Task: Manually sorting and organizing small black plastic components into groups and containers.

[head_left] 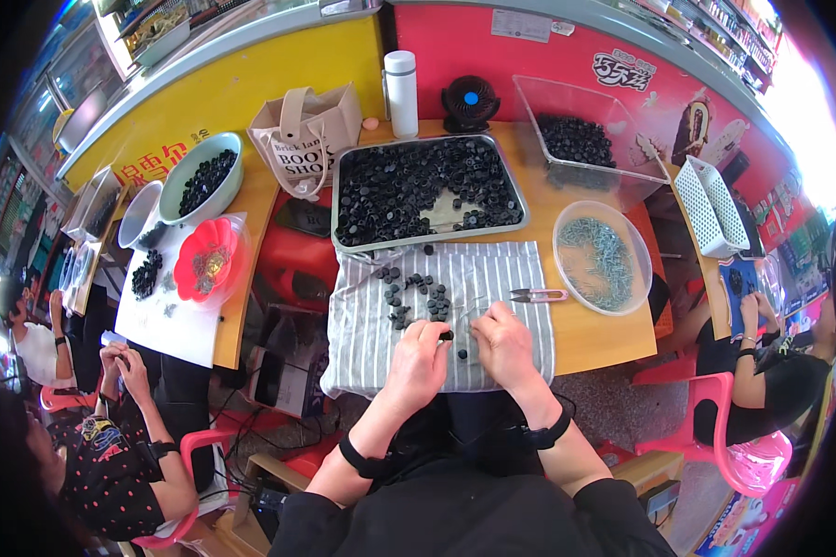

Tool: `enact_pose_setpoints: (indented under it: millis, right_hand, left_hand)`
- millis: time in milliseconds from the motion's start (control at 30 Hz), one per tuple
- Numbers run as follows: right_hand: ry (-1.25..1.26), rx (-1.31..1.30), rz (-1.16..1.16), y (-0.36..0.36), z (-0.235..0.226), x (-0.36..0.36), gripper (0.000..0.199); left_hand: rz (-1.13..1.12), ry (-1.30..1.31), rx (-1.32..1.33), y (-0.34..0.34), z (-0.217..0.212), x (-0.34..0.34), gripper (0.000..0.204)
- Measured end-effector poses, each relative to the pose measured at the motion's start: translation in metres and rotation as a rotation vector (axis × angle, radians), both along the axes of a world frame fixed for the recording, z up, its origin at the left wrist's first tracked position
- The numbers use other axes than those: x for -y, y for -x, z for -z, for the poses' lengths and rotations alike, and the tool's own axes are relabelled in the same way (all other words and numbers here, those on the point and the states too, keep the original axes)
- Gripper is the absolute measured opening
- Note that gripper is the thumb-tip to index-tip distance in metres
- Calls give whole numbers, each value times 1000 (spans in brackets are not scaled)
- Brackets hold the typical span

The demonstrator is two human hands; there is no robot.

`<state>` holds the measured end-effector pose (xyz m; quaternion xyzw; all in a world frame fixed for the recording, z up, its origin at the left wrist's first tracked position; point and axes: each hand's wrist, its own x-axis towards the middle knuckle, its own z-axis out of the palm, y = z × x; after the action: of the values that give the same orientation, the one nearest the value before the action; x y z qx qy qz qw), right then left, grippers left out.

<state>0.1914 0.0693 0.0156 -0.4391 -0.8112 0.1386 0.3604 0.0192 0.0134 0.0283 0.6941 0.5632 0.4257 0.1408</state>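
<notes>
My left hand (418, 360) is closed, its thumb and fingertips pinching a small round black plastic cap (446, 335). To its right, my right hand (504, 345) has its fingertips pressed together; anything between them is too small to make out. Both hands are above a grey-and-white striped cloth (355, 345). One loose black cap (463, 354) lies between them. Just beyond my left hand, several more black caps (434, 304) are scattered on the cloth. Thread snips (539, 295) with a reddish handle rest on the cloth beyond my right hand.
Behind the cloth stands a metal tray (448, 212) heaped with black caps. A round tub (607, 312) of silvery screws and a clear bin (636, 183) are on the right. A canvas bag (293, 130), white bottle (400, 93) and fan (471, 102) line the back. Other people sit either side.
</notes>
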Motion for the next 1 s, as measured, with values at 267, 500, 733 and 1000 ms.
enact_pose_setpoints:
  millis: [267,500,733,1000]
  right_hand:
    - [-65,162,-8,2,1,0,10]
    - [-31,78,-57,-2,-3,2,18]
    - [-146,283,-53,0,1,0,14]
    - [-103,163,-131,-4,-6,0,12]
  left_hand:
    - [5,179,299,-1,14,3,24]
    - [-15,63,222,-1,17,5,24]
    - [-43,-54,30,1,14,5,28]
    - [17,-53,-190,-20,-1,12,31]
